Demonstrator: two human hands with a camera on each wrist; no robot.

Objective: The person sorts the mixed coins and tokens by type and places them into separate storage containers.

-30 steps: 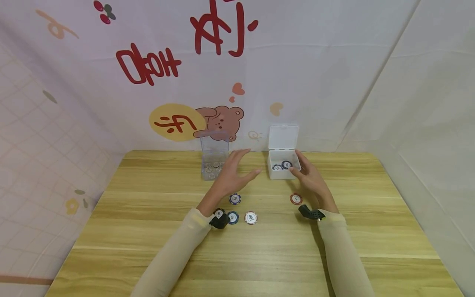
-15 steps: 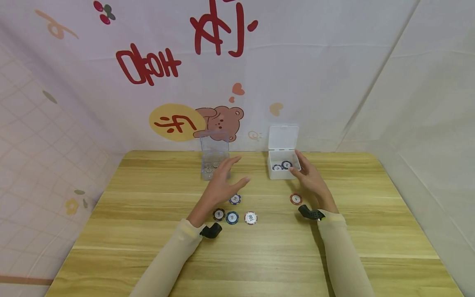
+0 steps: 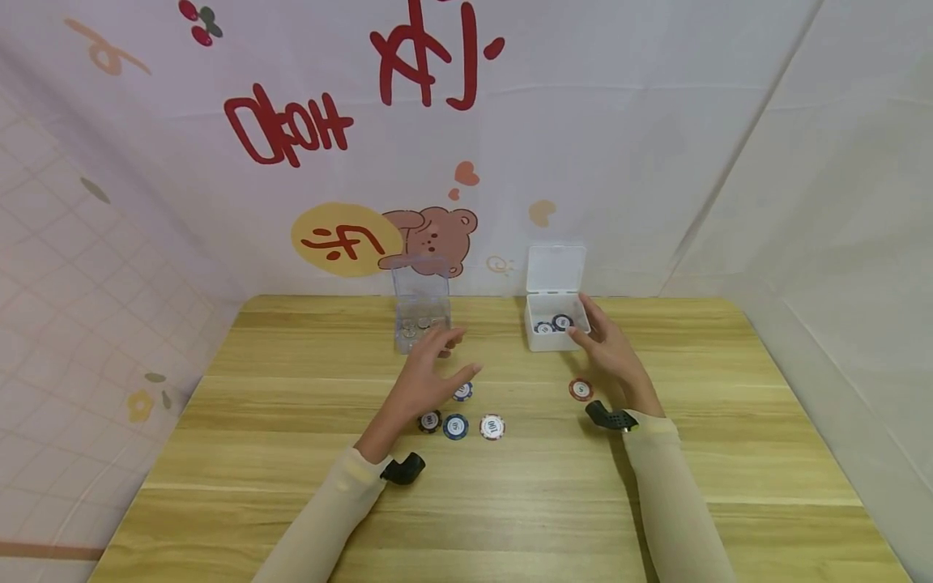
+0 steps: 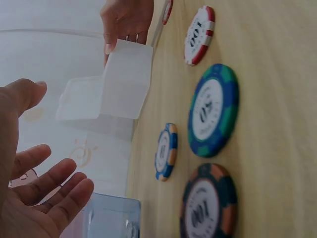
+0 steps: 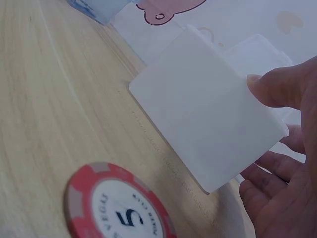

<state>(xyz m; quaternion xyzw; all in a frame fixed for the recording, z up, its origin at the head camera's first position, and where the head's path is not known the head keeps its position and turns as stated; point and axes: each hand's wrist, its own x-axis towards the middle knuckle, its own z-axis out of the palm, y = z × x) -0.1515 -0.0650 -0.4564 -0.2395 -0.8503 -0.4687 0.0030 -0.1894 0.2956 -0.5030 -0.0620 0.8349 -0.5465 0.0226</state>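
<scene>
My right hand (image 3: 615, 350) holds the white plastic box (image 3: 555, 342) at its right front corner, thumb over the front rim and fingers along the side. The box's lid stands up, and dark-edged poker chips (image 3: 562, 322) lie inside. My left hand (image 3: 419, 382) hovers with spread, slightly bent fingers and holds nothing. Below it are a blue 10 poker chip (image 3: 462, 393), partly covered in the head view, a black-and-orange 100 chip (image 4: 203, 208) and a blue-green 50 chip (image 4: 213, 110). To their right lies a white-and-red 100 chip (image 3: 492, 427).
A clear plastic box (image 3: 422, 308) with its lid raised stands at the back, left of the white one, with several silvery coins inside; my left hand overlaps its front. A red 5 chip (image 3: 581, 389) lies before the white box. A printed cloth (image 3: 619, 162) hangs behind the wooden table (image 3: 539, 510).
My left hand has drawn left and toward me, away from the white box, and the black chip has come into sight. My right hand keeps its place on the box.
</scene>
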